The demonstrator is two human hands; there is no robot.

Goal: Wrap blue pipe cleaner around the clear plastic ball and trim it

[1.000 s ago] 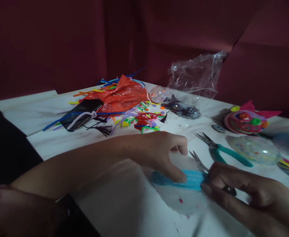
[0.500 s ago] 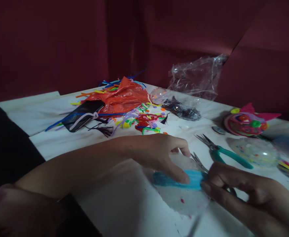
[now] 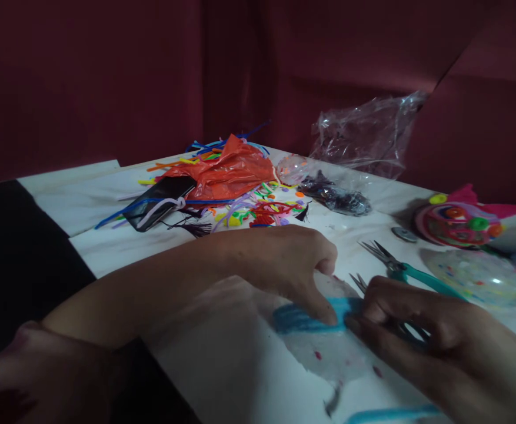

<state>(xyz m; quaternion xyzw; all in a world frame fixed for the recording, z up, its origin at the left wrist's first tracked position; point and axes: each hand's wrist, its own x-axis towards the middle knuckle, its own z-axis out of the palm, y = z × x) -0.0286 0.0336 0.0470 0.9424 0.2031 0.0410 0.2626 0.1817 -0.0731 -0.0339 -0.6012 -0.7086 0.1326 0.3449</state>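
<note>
A translucent whitish dome (image 3: 328, 359) with a few red specks lies before me, crossed by a band of blue pipe cleaners (image 3: 304, 318). My left hand (image 3: 297, 265) reaches over it from the left, thumb pressed on the band and fingers curled at its far side. At the band's right end, my right hand (image 3: 408, 324) is closed in a pinch on the blue pipe cleaner. Slim scissor blades (image 3: 358, 282) poke out behind the right hand, and a dark handle loop shows below it; whether the hand holds these scissors I cannot tell.
Teal-handled snips (image 3: 429, 280) lie open beyond my right hand. A speckled clear dome (image 3: 478, 277) and a decorated cat-like mask (image 3: 460, 221) stand right. Further back are a red plastic bag (image 3: 231, 171), a black phone-like slab (image 3: 156, 203), scattered pipe cleaners and a clear bag (image 3: 363, 138).
The view has swung slightly left, so the table things sit further right. My left fingers are more curled. Part of a blue strip now shows at the bottom edge. Both hands stay on the band.
</note>
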